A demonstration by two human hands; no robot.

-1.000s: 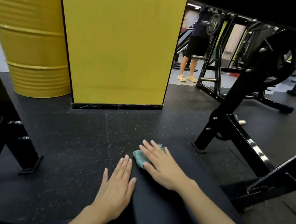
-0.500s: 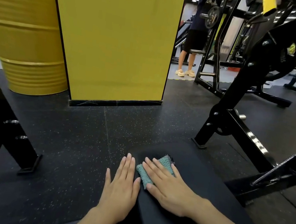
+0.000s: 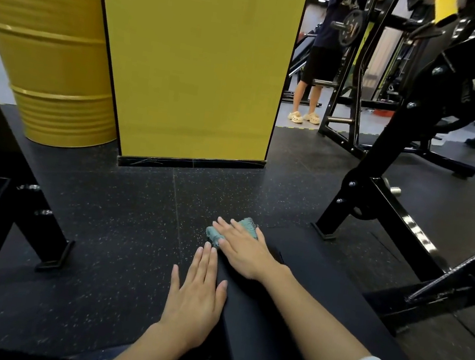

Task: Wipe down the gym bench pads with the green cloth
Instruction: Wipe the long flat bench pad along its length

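A black bench pad [image 3: 301,279] runs from the lower right toward the middle of the head view. My right hand [image 3: 243,250] lies flat near the pad's far left corner, pressing the folded green cloth [image 3: 247,225] onto the pad; the cloth sticks out past my fingertips and at the pad's edge. My left hand [image 3: 195,292] rests flat with fingers together along the pad's left edge, holding nothing. Most of the cloth is hidden under my right hand.
Black machine frames stand at the right [image 3: 396,176] and left [image 3: 1,194]. A yellow pillar [image 3: 194,62] and a yellow drum [image 3: 47,58] rise ahead on the speckled rubber floor [image 3: 115,224]. A person in shorts [image 3: 317,69] stands by a rack behind.
My right hand slid the cloth back and forth near the pad's far corner, ending at the left edge. The left hand stayed on the pad's side. The camera tilted slightly.
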